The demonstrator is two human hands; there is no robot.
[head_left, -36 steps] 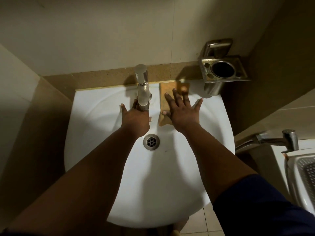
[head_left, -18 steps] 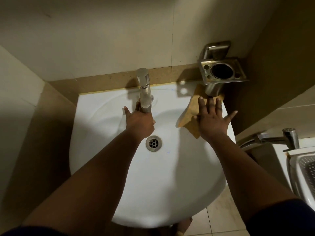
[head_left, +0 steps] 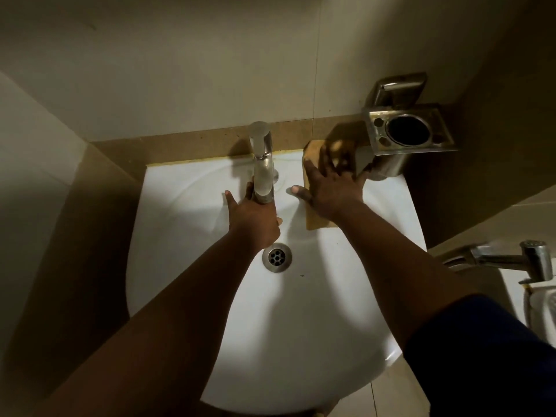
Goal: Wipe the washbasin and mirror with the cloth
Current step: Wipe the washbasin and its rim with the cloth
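Note:
The white washbasin point(head_left: 186, 266) fills the middle of the view, with a steel tap point(head_left: 263, 167) at its back rim and a drain point(head_left: 277, 256) in the bowl. My left hand point(head_left: 252, 219) lies below the tap's spout, its fingers reaching up around the spout's underside; the grip is partly hidden. My right hand point(head_left: 332, 188) presses flat with spread fingers on the tan cloth point(head_left: 314, 219), which lies on the basin's back right rim and reaches up to the wall edge. No mirror is in view.
A steel tumbler holder point(head_left: 407, 130) juts from the wall just right of the cloth, close over my right fingertips. A second tap point(head_left: 511, 260) and another white basin point(head_left: 541, 305) sit at the far right. Tiled walls close in behind and on the left.
My right hand has slid the cloth left and back, from under the tumbler holder toward the tap. The left hand has stayed at the tap spout.

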